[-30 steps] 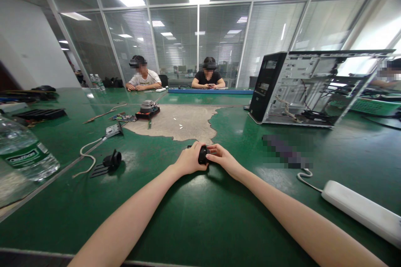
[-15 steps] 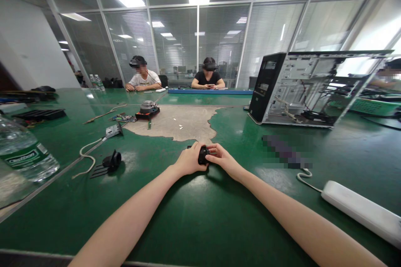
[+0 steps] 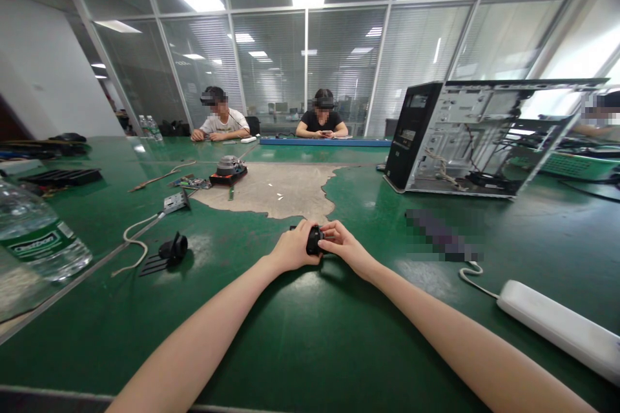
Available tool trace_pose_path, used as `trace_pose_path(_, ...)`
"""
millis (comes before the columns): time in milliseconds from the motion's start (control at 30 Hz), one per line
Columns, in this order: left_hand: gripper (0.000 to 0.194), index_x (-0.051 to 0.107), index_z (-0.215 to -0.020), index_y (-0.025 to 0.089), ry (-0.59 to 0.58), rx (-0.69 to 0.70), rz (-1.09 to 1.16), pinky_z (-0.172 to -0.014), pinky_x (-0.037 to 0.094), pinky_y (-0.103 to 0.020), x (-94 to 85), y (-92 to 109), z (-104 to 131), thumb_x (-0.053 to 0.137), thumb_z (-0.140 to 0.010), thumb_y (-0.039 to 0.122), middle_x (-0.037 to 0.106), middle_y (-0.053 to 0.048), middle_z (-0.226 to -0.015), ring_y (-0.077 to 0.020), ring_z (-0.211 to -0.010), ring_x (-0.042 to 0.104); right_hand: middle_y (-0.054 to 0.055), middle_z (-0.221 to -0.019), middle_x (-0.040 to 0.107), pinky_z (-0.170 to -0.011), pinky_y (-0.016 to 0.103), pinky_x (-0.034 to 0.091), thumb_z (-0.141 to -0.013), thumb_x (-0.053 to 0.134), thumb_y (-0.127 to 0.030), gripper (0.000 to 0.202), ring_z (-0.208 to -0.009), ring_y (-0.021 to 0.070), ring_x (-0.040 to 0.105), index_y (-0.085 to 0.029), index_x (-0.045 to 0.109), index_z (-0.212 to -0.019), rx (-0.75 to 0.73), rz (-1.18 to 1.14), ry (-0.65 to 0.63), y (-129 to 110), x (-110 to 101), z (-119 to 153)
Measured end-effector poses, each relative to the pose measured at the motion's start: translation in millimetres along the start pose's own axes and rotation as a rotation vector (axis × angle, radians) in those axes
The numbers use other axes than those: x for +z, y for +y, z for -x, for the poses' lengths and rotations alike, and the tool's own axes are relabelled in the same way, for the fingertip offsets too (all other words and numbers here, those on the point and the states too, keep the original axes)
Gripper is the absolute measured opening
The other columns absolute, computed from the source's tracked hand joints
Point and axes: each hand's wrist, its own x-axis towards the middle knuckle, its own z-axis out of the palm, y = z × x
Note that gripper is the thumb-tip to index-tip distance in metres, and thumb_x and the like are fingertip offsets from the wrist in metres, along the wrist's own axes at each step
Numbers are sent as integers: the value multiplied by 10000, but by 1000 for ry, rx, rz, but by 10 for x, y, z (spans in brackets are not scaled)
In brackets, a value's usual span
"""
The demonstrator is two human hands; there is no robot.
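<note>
A small black plastic part (image 3: 314, 240) with a rounded end is held just above or on the green table (image 3: 310, 342), in the middle of the head view. My left hand (image 3: 293, 246) wraps round it from the left, thumb below and fingers over the top. From the other side my right hand (image 3: 345, 245) pinches its right end with thumb and fingertips. Much of the part is hidden by my fingers, so its exact kind does not show. A similar black plastic piece with prongs (image 3: 173, 248) lies to the left.
An opened computer case (image 3: 477, 142) stands at the back right. Nearer are a white power strip (image 3: 557, 326) and a pixelated dark object (image 3: 443, 234). A large water bottle (image 3: 41, 232) and a heatsink fan (image 3: 228, 168) are on the left. Two people sit across the table.
Both my hands and the black plastic part stay nearly in place, with only tiny finger shifts. Across the table, the person at left has moved a hand slightly.
</note>
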Motion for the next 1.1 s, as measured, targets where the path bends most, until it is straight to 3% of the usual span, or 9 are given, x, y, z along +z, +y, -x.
trace_pose_path(267,650,299,-1133,220,-6,2,-8,-730,441,-321,6,-9,-4,605,-576,351,456,-50,-1090,-231,-900,544,-3,-879,551,-780,334,418,-583,677,-238,369,-845,147,538,-219,419,-846,-29,-3,-72,12,-37,7)
trace_pose_path(433,617,311,-1124,223,-6,-13,1,-739,437,-316,-2,7,0,593,-593,364,464,-46,-1076,-223,-894,548,-13,-837,550,-749,318,422,-631,633,-297,281,-783,129,540,-216,427,-804,-27,-21,-22,-10,-4,8)
trace_pose_path(633,615,309,-1123,225,10,0,4,-743,437,-319,13,-5,-6,590,-594,366,464,-46,-1078,-227,-899,546,2,-845,539,-769,332,415,-615,641,-318,314,-807,141,534,-207,451,-839,6,21,33,20,0,-8)
trace_pose_path(833,657,303,-1128,225,-1,6,10,-733,438,-314,12,-25,-8,616,-562,344,458,-44,-1087,-231,-899,546,2,-877,547,-763,337,419,-564,684,-252,375,-833,151,541,-218,417,-825,-23,-1,-57,2,-22,8)
trace_pose_path(1100,619,310,-1121,222,17,21,10,-716,442,-314,14,-19,-2,588,-592,381,468,-47,-1066,-223,-877,551,-2,-848,543,-764,328,417,-639,623,-295,288,-793,134,542,-217,438,-845,-13,1,7,13,3,-2)
